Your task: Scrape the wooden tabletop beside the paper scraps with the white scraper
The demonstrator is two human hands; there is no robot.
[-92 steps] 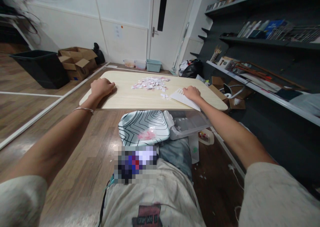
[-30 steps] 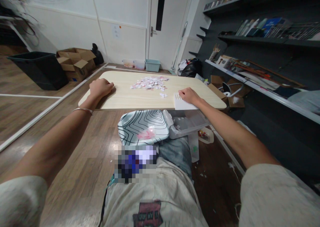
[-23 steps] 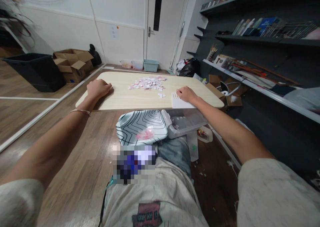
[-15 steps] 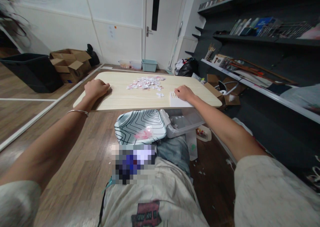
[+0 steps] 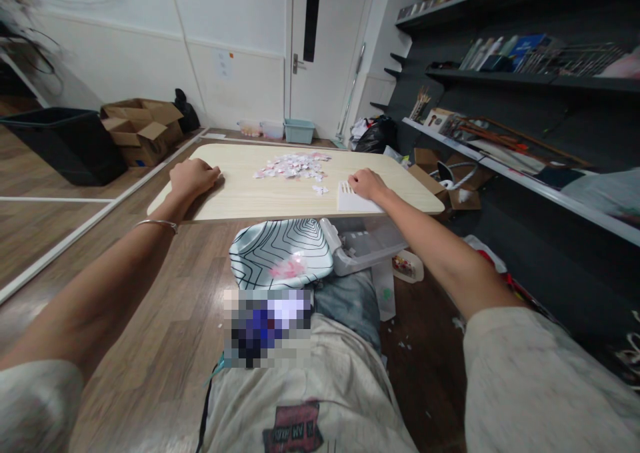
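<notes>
My left hand (image 5: pixel 194 177) rests as a closed fist on the left part of the pale wooden table (image 5: pixel 240 200); nothing shows in it. On the right side, my right hand (image 5: pixel 367 183) lies with curled fingers on the upper edge of a white card (image 5: pixel 353 204). A row of small tan marks or pieces runs along that card beside my fingertips, too small to name. Whatever the right fingers may pinch is hidden. Between the hands, farther back, spreads a pile of small white and pinkish paper pieces (image 5: pixel 295 165). A few loose paper pieces (image 5: pixel 320 190) lie nearer the card.
Below the table edge are a patterned tray (image 5: pixel 280 230) with pink bits and a clear plastic box (image 5: pixel 370 256). A small dish (image 5: pixel 407 266) of colourful bits sits on the floor. Dark shelves (image 5: pixel 500 80) line the right; a black bin (image 5: pixel 65 146) stands left.
The white card has shifted very slightly to the left and away from me, with my right hand on it. My left hand stays in place.
</notes>
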